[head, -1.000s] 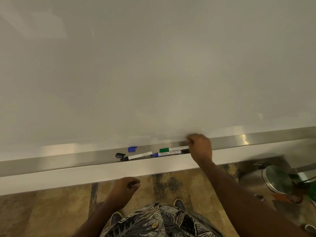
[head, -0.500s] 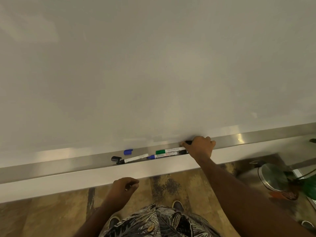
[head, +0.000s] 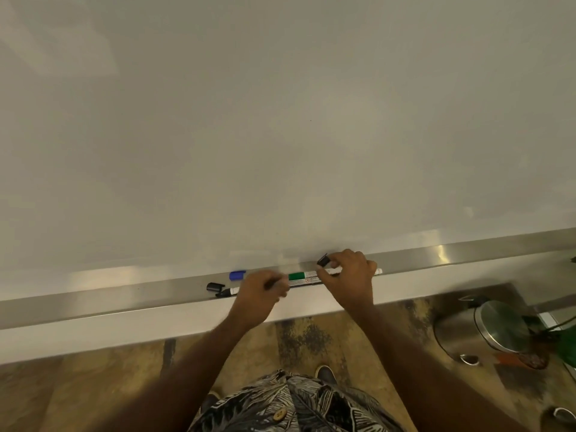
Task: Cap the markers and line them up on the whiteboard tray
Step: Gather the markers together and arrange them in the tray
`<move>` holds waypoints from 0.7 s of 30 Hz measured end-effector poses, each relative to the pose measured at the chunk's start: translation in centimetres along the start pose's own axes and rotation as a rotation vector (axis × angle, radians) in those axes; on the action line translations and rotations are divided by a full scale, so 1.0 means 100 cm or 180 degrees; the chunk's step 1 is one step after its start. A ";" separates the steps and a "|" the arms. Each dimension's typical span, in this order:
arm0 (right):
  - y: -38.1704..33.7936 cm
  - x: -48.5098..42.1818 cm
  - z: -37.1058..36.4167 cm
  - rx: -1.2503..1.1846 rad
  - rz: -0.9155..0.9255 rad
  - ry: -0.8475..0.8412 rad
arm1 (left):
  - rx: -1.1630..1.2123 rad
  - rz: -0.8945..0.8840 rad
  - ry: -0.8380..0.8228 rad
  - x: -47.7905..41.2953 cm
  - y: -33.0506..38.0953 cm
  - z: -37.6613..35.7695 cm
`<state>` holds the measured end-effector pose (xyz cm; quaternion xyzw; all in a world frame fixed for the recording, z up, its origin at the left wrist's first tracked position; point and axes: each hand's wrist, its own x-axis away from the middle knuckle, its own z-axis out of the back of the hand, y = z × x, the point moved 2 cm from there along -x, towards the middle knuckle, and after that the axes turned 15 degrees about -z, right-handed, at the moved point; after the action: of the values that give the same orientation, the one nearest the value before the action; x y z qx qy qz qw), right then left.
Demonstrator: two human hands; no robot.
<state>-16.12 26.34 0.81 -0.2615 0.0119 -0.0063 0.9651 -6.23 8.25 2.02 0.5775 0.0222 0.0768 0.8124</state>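
The steel whiteboard tray [head: 124, 294] runs across the view. On it lie a loose black cap [head: 215, 287], an uncapped black marker [head: 227, 292], a loose blue cap [head: 237, 275] and a green-capped marker [head: 299, 276]. My left hand [head: 261, 296] is curled over the tray where the blue marker lay, with a small dark thing [head: 271, 283] in its blurred fingers. My right hand [head: 350, 280] pinches a black cap [head: 323, 261] above the tray. A white marker barrel [head: 378, 271] shows under it and past its right side.
The whiteboard [head: 280, 120] fills the upper view. Below the tray's white front lies a patterned floor. A steel pedal bin [head: 486, 328] stands at the right, with a green bag [head: 568, 344] behind it.
My left hand rose from near my waist to the tray, covering the blue marker. My right hand turned at the green marker's right end and now shows a black cap in its fingertips.
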 end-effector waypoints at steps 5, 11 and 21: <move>-0.007 0.011 -0.003 -0.0089 0.0419 0.0135 | 0.0790 0.0235 0.0119 -0.043 0.028 -0.033; 0.004 0.008 0.008 -0.0136 0.0693 -0.0168 | 0.0893 0.0341 0.0140 -0.049 0.018 -0.042; 0.077 -0.036 0.019 0.0571 0.0453 -0.0853 | 0.0891 0.0524 0.0348 -0.040 -0.009 -0.025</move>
<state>-19.64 33.97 -1.35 -0.1713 -0.0990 0.0960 0.9755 -10.45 9.71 0.12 0.6799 0.0295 0.1706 0.7126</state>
